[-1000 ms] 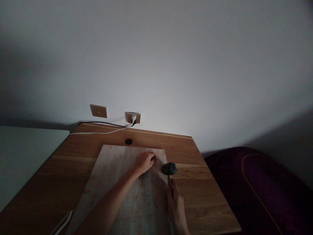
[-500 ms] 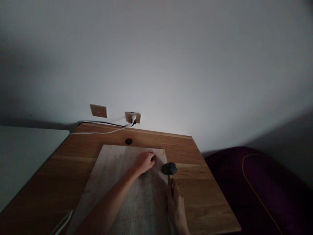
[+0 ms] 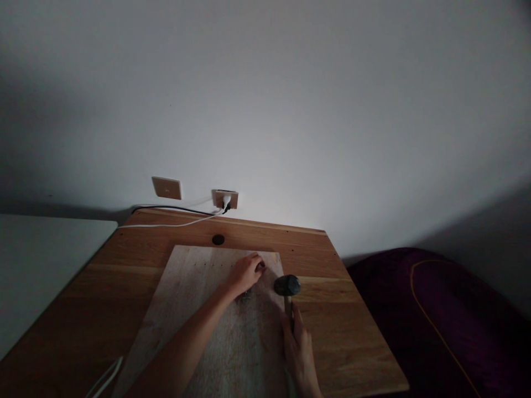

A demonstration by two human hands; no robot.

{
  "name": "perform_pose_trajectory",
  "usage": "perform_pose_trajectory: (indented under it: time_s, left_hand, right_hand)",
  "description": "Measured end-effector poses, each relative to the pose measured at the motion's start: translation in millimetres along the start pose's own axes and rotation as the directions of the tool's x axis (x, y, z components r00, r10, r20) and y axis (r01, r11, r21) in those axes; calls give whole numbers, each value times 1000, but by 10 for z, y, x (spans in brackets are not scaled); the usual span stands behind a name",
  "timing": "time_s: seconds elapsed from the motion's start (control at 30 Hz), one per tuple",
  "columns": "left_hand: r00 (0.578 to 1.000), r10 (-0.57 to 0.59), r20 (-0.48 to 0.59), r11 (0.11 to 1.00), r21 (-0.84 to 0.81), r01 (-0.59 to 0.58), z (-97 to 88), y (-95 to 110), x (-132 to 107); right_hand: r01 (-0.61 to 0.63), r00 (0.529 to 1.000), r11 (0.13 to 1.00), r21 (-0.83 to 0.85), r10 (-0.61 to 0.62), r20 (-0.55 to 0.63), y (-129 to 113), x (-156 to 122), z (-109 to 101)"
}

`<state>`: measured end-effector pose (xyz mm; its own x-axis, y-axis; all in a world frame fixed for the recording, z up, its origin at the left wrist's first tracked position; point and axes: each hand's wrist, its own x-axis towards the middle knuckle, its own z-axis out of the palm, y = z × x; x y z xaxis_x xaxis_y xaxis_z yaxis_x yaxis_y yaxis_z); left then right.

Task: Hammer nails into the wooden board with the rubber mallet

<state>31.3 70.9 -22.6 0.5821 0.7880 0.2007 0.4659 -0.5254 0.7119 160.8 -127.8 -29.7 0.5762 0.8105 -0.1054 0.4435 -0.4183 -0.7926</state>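
Observation:
A pale wooden board lies flat, with a row of small dark points across its far part. Over its far right part, my left hand is closed in a pinch. Whatever its fingertips hold is too small to make out. A small dark heap of thin pieces rests on the board, partly behind my left wrist. My right hand is wrapped round the handle of a rubber mallet. The mallet's black head is raised near the board's right edge, apart from my left hand.
The board lies on a wooden table against a white wall. A wall socket holds plugs with cords, and a white cable runs left. A round hole is behind the board. Purple fabric stands right of the table.

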Motion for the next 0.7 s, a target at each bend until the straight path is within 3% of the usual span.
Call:
perform_pose_trajectory:
  time_s: [0.17, 0.4, 0.7]
  left_hand:
    - [1000, 12, 22, 1000, 2, -12, -13, 5, -7]
    - [999, -25, -25, 999, 21, 25, 21, 0, -2]
    - [1000, -5, 14, 1000, -3, 6, 28, -35, 10]
  right_hand:
    - [5, 1000, 1000, 21, -5, 20, -7, -7, -5]
    - [1, 1000, 1000, 11, -2, 32, -32, -15, -14]
    - [1, 1000, 1000, -13, -1, 20, -40, -11, -6]
